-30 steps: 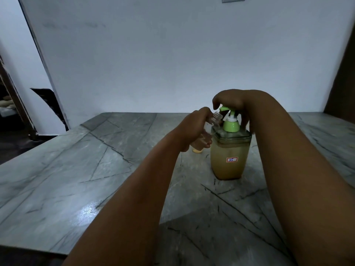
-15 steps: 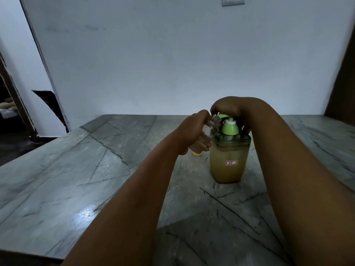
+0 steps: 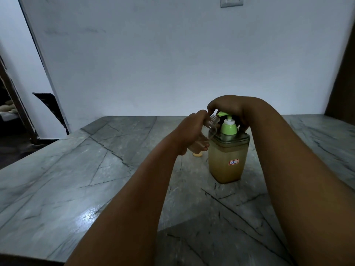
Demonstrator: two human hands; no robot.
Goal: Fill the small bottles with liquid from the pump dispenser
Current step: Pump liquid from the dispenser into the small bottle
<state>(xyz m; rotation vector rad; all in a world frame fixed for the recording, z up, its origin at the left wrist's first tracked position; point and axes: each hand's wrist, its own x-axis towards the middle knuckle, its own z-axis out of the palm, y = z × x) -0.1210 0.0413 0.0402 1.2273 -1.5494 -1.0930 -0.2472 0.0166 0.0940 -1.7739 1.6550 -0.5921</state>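
Note:
A square clear pump dispenser [image 3: 227, 160] full of yellowish liquid stands on the grey marble table [image 3: 76, 179], with a green pump head [image 3: 228, 126] and a small red-edged label. My right hand [image 3: 230, 108] rests curled over the top of the pump head, covering most of it. My left hand [image 3: 192, 131] grips a small clear bottle [image 3: 211, 124], tilted so its threaded open neck sits right under the green spout. A yellowish liquid shows in the lower part of the bottle, mostly hidden by my fingers.
A small yellowish cap-like object [image 3: 197, 154] lies on the table just left of the dispenser, behind my left hand. A white wall with a switch plate [image 3: 231, 1] stands behind the table. A dark doorway opens at the far left.
The pump head was pushed down half a second ago and stands higher again now, with my right hand risen on it. My left hand keeps the bottle at the spout.

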